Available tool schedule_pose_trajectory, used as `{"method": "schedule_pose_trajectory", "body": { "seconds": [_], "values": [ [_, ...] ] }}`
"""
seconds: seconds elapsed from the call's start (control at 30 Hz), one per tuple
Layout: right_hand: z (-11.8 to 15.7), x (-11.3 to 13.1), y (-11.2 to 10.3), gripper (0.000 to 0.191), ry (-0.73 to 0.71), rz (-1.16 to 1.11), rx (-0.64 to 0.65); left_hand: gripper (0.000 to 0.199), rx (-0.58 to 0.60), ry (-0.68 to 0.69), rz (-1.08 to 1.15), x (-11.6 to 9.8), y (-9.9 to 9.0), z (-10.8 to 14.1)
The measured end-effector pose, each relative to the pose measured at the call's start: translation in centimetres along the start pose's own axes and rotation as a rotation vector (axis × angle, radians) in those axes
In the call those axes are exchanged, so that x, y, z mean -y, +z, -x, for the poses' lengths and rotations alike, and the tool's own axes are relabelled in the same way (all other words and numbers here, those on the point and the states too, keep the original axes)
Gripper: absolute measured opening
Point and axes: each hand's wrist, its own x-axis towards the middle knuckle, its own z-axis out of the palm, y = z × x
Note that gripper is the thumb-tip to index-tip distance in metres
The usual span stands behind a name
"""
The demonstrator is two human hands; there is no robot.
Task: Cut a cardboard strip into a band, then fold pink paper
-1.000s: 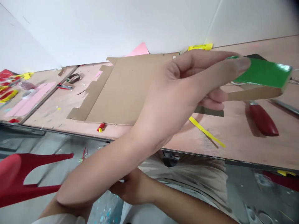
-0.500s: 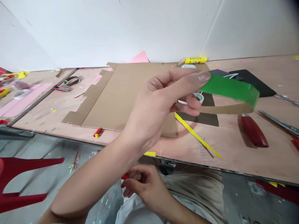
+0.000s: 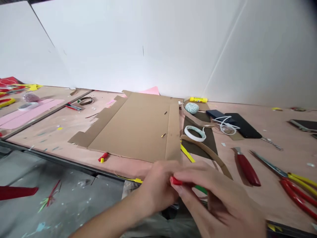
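My left hand (image 3: 160, 185) is closed at the table's front edge, its fingertips hidden behind the other hand. A long strip, green on one face and brown on the other, runs from the hands; its brown side (image 3: 213, 153) curves over the dark sheet, and a bit of green shows below my right fingers. The left hand seems to hold it. My right hand (image 3: 220, 198) pinches a small red piece (image 3: 176, 181) between thumb and forefinger, right against the left hand. How the red piece and the strip meet is hidden.
A scored cardboard sheet (image 3: 138, 125) lies ahead. At right are white tape (image 3: 195, 134), a red-handled knife (image 3: 249, 170), scissors (image 3: 284, 173), a black phone-like slab (image 3: 242, 125) with a white cable, and a yellow glue stick (image 3: 198, 99). A small red-and-yellow roll (image 3: 103, 157) lies near the front edge.
My left hand has come down from above the table with the strip and now meets my right hand. My right hand has risen from my lap with the red piece. The view has shifted.
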Motion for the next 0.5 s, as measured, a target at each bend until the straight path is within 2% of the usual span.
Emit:
{"method": "schedule_pose_trajectory", "body": {
  "seconds": [0.07,0.13,0.4,0.5],
  "values": [
    [-1.0,-0.7,0.4,0.026,-0.037,-0.028,0.019,0.02,0.012,0.054,-0.046,1.0,0.6,1.0],
    [-1.0,-1.4,0.9,0.026,-0.037,-0.074,0.023,0.02,0.0,0.082,-0.073,1.9,0.9,1.5],
    [0.7,-2.3,1.5,0.019,0.198,-0.281,0.001,0.016,0.024,0.138,-0.109,3.3,0.9,1.7],
    [0.8,-2.9,1.6,0.018,0.209,-0.305,0.003,0.013,0.044,0.153,-0.128,3.4,1.0,1.8]
  ]
}}
